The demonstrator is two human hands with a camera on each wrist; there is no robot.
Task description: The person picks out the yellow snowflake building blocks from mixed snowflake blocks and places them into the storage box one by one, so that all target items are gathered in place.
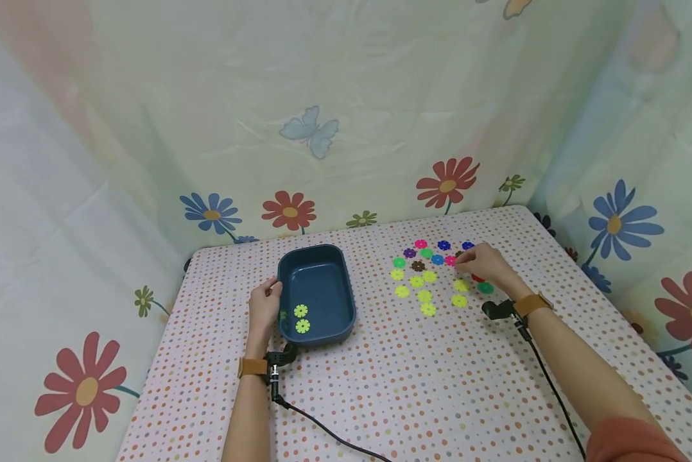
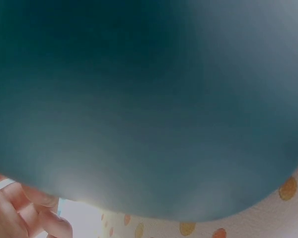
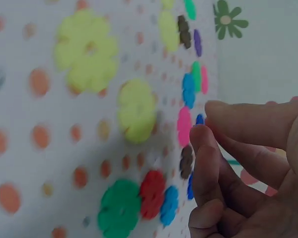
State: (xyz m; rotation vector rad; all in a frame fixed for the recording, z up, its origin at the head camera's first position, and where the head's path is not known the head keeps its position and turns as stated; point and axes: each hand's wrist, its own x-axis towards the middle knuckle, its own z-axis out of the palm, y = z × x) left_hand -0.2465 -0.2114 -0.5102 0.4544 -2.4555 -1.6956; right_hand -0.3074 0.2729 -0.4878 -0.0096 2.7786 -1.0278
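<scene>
At the left rim of a dark blue rectangular tray (image 1: 317, 252), my left hand (image 1: 263, 308) grips the edge with curled fingers. Inside the tray lie two yellow flower-shaped discs (image 1: 302, 326). My right hand (image 1: 487, 264) is above the right side of a spread of flower-shaped plastic discs. In the right wrist view its thumb and forefinger (image 3: 201, 136) are close together, with nothing visible between them. Near those fingertips are a pink disc (image 3: 184, 126) and a brown disc (image 3: 186, 162). The yellow discs (image 1: 416, 281) lie mostly on the near side of the spread.
Blue, purple and green discs (image 1: 400, 262) lie on the far side, with a green disc (image 1: 485, 287) below the right hand. The table has a dotted cloth (image 1: 380, 385). Black cables (image 1: 328, 431) run from both wrist cameras. Behind hangs a flowered curtain (image 1: 357, 147).
</scene>
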